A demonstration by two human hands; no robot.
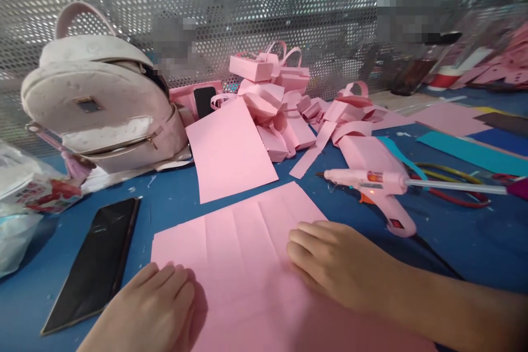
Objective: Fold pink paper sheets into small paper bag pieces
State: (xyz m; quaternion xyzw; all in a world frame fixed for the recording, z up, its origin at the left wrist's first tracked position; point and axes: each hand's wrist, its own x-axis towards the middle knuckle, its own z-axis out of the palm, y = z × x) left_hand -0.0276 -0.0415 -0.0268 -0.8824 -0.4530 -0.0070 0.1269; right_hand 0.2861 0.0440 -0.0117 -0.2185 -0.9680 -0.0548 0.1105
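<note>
A pink paper sheet (247,264) with several straight creases lies flat on the blue table in front of me. My left hand (152,300) is closed, its fingers curled at the sheet's left edge, the thumb mostly hidden. On the right side of the same sheet rests my right hand (330,258), closed too, with knuckles up and fingertips tucked under. A second, smooth pink sheet (233,151) lies just beyond. To the right of it is a pink glue gun (371,184) on its side, a white glue stick (457,186) poking out of its back.
A black phone (93,264) lies left of my left hand. Behind stand a pale backpack (107,93) and a heap of folded pink paper pieces (272,99). Blue paper strips (474,151) lie far right. A cable (439,256) runs behind my right forearm. A perforated metal screen (256,0) closes the back.
</note>
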